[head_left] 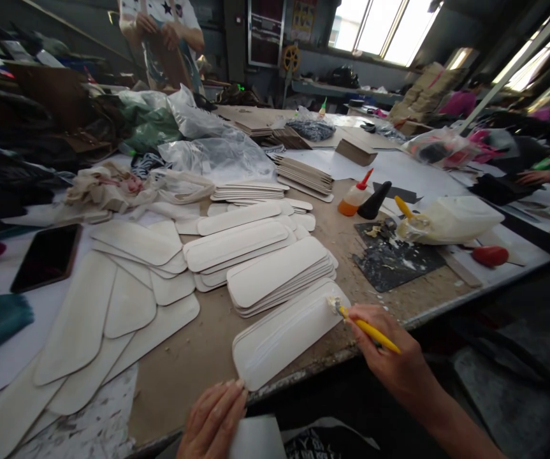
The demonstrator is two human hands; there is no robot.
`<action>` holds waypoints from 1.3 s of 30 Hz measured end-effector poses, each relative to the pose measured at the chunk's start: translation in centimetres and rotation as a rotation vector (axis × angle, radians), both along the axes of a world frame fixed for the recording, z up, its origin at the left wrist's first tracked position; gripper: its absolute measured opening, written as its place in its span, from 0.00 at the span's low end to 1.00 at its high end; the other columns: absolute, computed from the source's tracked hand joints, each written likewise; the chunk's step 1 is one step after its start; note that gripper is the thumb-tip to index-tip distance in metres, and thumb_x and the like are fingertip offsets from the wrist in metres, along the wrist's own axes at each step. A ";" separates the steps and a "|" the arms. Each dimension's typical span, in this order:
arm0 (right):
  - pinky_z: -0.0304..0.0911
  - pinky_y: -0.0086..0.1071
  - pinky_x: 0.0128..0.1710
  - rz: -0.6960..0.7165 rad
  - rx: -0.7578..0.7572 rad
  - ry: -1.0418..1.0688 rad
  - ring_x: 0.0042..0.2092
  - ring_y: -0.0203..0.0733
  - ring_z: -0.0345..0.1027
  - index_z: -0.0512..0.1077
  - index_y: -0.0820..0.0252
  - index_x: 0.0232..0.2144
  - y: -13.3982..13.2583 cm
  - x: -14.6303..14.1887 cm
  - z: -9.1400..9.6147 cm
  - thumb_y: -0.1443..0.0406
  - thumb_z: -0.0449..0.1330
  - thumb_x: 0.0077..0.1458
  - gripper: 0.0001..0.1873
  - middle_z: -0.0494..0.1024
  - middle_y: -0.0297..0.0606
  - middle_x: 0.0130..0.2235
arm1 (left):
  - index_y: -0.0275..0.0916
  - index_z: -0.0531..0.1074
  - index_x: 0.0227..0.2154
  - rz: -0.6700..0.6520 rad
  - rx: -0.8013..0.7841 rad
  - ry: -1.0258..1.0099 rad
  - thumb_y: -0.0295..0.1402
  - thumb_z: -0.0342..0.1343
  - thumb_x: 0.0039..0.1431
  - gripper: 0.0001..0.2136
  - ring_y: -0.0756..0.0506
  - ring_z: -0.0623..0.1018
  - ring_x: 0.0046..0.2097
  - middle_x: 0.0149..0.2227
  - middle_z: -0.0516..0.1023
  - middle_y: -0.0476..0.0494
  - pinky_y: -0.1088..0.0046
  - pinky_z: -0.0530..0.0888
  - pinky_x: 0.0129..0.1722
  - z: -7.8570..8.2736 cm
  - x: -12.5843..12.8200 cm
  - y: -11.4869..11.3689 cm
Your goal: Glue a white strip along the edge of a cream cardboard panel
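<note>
In my right hand [389, 350] is a yellow-handled brush [375, 335], gripped between thumb and fingers. Its bristles, loaded with cream-coloured paste, touch the right end of a long white panel with rounded corners [289, 338]. A wet, shiny streak runs along that panel. My left hand [215, 417] is at the table's front edge, its fingers together and their tips by the panel's lower left corner. Against the left palm side shows another white panel [258, 438], cut off by the picture's bottom; the thumb is hidden.
Stacked white panels [279, 271] lie behind, with loose ones [83, 319] fanned out leftward. A phone [48, 258] rests at left. On the right are a paste-smeared black board [394, 255], a tipped white plastic jug [461, 220] and a red-capped glue bottle [351, 197]. A person [164, 38] stands across the table.
</note>
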State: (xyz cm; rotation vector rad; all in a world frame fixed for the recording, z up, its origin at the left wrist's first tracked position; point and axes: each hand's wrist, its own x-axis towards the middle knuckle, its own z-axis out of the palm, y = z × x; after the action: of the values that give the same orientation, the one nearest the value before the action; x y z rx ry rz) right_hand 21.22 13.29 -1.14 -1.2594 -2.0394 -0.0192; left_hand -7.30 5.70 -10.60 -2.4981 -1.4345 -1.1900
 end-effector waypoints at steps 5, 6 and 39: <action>0.68 0.31 0.40 0.147 -0.119 0.154 0.39 0.39 0.69 0.66 0.59 0.40 -2.1 -3.7 0.1 0.75 0.54 0.54 0.11 0.73 0.39 0.34 | 0.37 0.63 0.54 -0.075 -0.099 0.016 0.33 0.36 0.66 0.18 0.42 0.69 0.53 0.47 0.74 0.38 0.63 0.67 0.51 0.4 -0.7 -0.4; 0.68 0.30 0.40 0.179 -0.153 0.195 0.39 0.38 0.69 0.66 0.60 0.40 -2.4 -4.6 0.1 0.75 0.54 0.54 0.11 0.73 0.39 0.34 | 0.36 0.64 0.53 -0.077 -0.105 0.020 0.31 0.37 0.65 0.17 0.42 0.68 0.53 0.48 0.73 0.37 0.63 0.68 0.51 0.5 -0.7 -0.5; 0.66 0.29 0.35 -0.060 -0.280 0.385 0.34 0.38 0.69 0.69 0.61 0.30 -0.5 -4.9 -0.7 0.65 0.55 0.56 0.05 0.72 0.37 0.30 | 0.42 0.56 0.58 0.017 0.022 -0.005 0.27 0.43 0.63 0.20 0.47 0.71 0.49 0.44 0.76 0.45 0.69 0.65 0.53 -0.1 0.2 -0.1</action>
State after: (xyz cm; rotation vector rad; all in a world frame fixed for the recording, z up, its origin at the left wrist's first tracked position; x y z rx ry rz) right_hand 16.35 12.79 -1.85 -1.3702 -1.7090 0.4604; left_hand -7.12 5.61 -10.70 -2.4654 -1.4322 -1.2028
